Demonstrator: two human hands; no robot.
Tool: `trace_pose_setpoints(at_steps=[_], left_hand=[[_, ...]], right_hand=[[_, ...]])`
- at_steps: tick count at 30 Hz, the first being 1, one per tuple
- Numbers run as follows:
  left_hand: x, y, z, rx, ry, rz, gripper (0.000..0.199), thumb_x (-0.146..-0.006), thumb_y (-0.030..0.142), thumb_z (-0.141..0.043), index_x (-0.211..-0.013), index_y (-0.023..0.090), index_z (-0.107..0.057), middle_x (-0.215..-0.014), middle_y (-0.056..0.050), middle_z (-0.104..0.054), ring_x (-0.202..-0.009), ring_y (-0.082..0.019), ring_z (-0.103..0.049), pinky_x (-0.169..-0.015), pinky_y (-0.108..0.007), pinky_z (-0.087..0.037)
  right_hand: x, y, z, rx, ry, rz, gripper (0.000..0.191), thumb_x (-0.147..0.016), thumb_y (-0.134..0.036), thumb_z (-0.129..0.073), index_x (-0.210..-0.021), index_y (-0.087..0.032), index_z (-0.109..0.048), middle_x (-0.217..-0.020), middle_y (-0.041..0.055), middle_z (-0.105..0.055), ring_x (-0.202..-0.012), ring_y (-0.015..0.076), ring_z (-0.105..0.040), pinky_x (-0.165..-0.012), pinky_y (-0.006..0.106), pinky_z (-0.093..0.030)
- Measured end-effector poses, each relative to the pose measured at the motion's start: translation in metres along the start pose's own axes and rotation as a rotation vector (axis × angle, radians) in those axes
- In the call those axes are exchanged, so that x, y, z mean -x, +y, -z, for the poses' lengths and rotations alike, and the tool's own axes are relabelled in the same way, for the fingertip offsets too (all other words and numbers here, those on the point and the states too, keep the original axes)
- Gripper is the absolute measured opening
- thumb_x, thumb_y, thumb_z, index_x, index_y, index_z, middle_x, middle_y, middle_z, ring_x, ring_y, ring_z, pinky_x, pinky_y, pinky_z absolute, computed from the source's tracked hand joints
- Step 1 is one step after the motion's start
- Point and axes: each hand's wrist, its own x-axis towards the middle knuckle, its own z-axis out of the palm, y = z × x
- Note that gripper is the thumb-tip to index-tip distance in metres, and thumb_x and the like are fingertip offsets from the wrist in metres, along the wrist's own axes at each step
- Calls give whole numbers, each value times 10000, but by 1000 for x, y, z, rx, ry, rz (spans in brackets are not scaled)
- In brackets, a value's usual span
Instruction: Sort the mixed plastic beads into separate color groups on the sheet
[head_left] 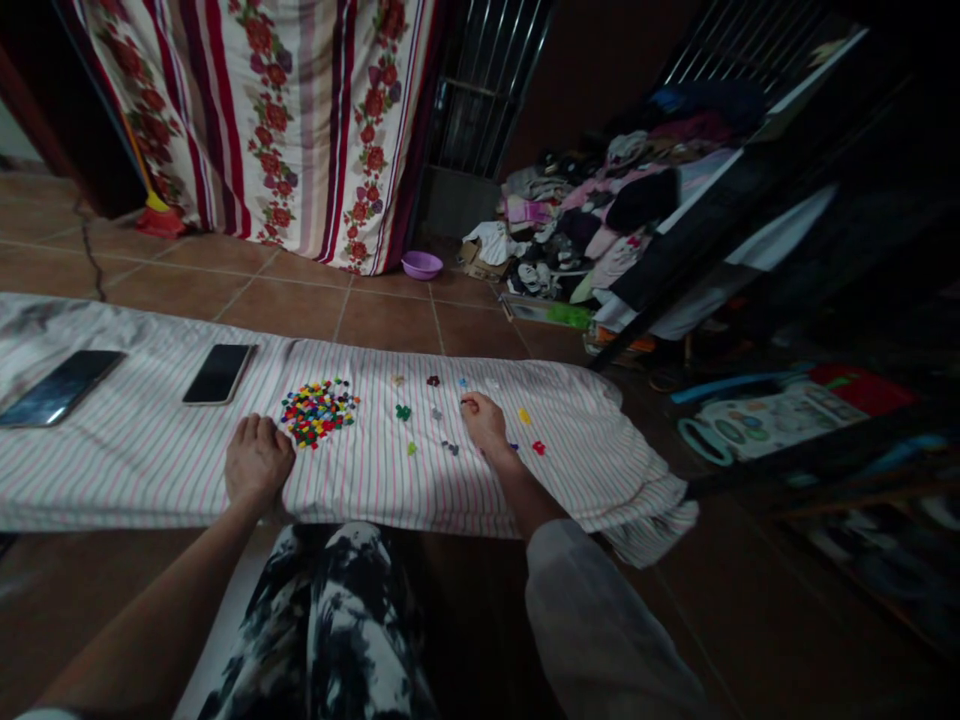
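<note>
A heap of small multicoloured plastic pieces lies on the striped cloth. Beside its left edge rests my left hand, knuckles up and fingers curled under. To the right are little groups sorted by colour, among them green pieces, dark red pieces, yellow pieces and red pieces. My right hand is over these groups with its fingertips pinched, just below some light blue pieces. Whatever is in the pinch is too small to make out. My right hand and wrist partly cover a dark blue group.
A phone and a tablet-like dark device lie on the left of the striped cloth. Beyond, on the tiled floor, are a purple basin and a large clothes pile. A floral curtain hangs behind.
</note>
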Motion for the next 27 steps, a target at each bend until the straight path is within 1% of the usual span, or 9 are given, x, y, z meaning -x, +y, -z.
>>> trace_pose_setpoints(at_steps=[3,5,10,14,20,27], left_hand=[[0,0,-1,25,-19,3,235,-803,226,-363,-867,122,-564,-928,-181,-596,-1016,-295,-526,-1011,-440,-370],[0,-1,-2,20,-28,10,241,-800,233,-363,-873,123,-565,-948,-186,-605,-1024,-298,-526,-1014,-444,-370],[0,-1,-1,-25,-35,1,255,-814,247,-342,-853,123,-561,-944,-191,-608,-1024,-294,-535,-1009,-426,-379],[0,2,1,-18,-4,18,245,-814,247,-345,-857,133,-558,-955,-176,-612,-1026,-293,-539,-991,-433,-394],[-1,1,2,-12,-30,-10,207,-798,231,-357,-826,147,-544,-911,-154,-613,-1002,-279,-548,-980,-433,-396],[0,-2,-2,-61,-31,-17,240,-812,238,-346,-869,132,-555,-947,-167,-622,-1021,-288,-543,-971,-431,-400]], right_hand=[[-2,13,5,50,-16,-65,270,-800,-180,-465,-950,-209,-688,-879,21,-694,-829,160,-618,-772,248,-443],[-3,17,5,68,-25,-97,275,-809,-180,-463,-957,-212,-693,-889,20,-702,-843,160,-626,-773,246,-444],[-7,22,1,79,-90,-147,267,-810,-169,-487,-965,-193,-703,-921,37,-716,-873,159,-640,-782,235,-449],[-10,26,-3,62,-133,-165,263,-815,-175,-494,-964,-190,-710,-930,39,-722,-876,155,-646,-783,228,-453],[-13,31,-6,86,-175,-163,298,-824,-169,-473,-991,-202,-718,-969,33,-722,-905,157,-647,-795,217,-450],[-10,31,-10,175,-149,-60,351,-854,-140,-444,-1111,-184,-679,-1043,71,-698,-967,168,-626,-859,232,-431]])
